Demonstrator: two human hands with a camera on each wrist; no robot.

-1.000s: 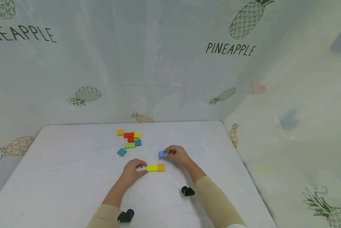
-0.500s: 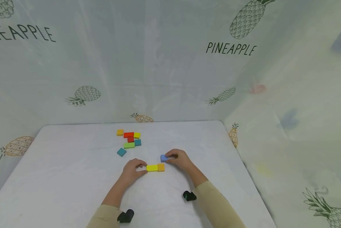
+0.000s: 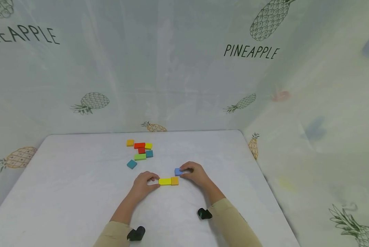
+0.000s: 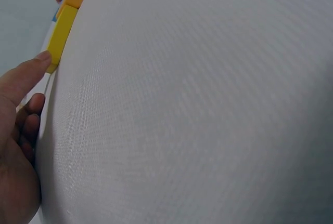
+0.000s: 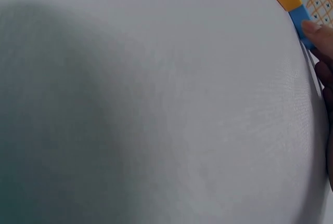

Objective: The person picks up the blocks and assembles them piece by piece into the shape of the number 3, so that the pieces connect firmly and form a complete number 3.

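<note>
Between the thumb and fingertips of the right hand (image 3: 198, 173), angled in from the lower right, the blue block (image 3: 177, 172) is pinched. It is held just beyond the orange block (image 3: 174, 181), to which the right hand is nearer; whether the two touch cannot be told. The yellow block (image 3: 165, 181), lying lengthwise left to right against the orange block, is pinched at its left end by the left hand (image 3: 142, 185).

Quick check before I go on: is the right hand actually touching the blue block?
Touching. The right wrist view shows the right hand with its thumb tip laid over the blue block, no gap between.
</note>
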